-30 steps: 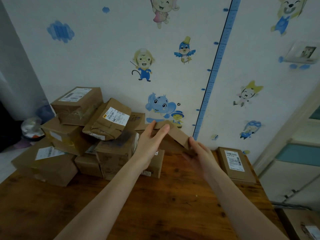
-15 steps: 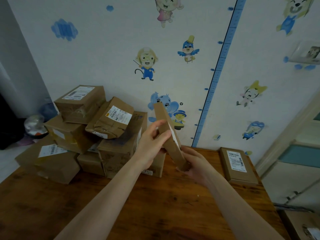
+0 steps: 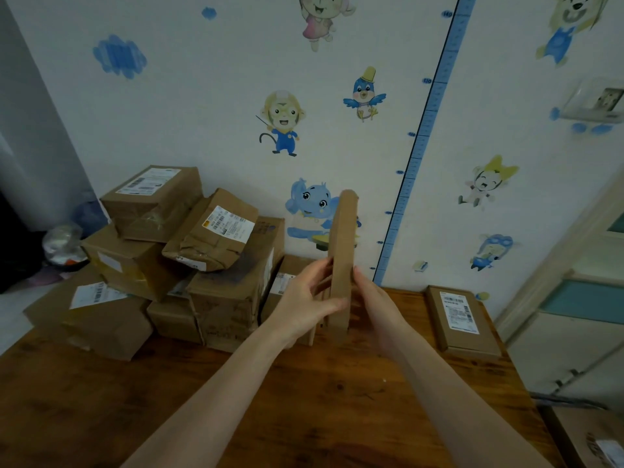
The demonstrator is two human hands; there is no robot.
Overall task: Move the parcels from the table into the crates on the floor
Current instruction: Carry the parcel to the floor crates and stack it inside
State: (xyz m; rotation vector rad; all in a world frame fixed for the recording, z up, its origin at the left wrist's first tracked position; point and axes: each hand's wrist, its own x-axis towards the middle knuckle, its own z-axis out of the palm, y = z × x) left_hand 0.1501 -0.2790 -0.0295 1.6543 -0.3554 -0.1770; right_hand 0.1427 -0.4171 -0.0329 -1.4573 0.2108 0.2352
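Table [image 3: 304,400]: dark brown wood, worn grain, and nearest to the camera. Both bare forearms reach across it.

Left hand [image 3: 304,298]: fingers curled narrowly onto the left face of a thin flat parcel [image 3: 342,251], thumb towards the viewer.

Right hand [image 3: 374,302]: pressed to the parcel's opposite face, fingers bent round its edge, so the parcel is clasped between the two hands.

Thin flat parcel: brown card, standing on end, nearly upright, over the middle of the table. Whether its lower end touches the wood cannot be told.

Pile of parcels [image 3: 189,251]: brown boxes and one crumpled paper-wrapped packet, several with white labels, stacked at the table's far left, just behind the left hand.

Labelled flat box [image 3: 461,319]: lying flat at the far right edge, apart from the hands.

Wall [image 3: 202,113]: pale, with cartoon animal stickers and a blue height chart [image 3: 429,130].

Door [image 3: 580,282]: at far right, partly in view.
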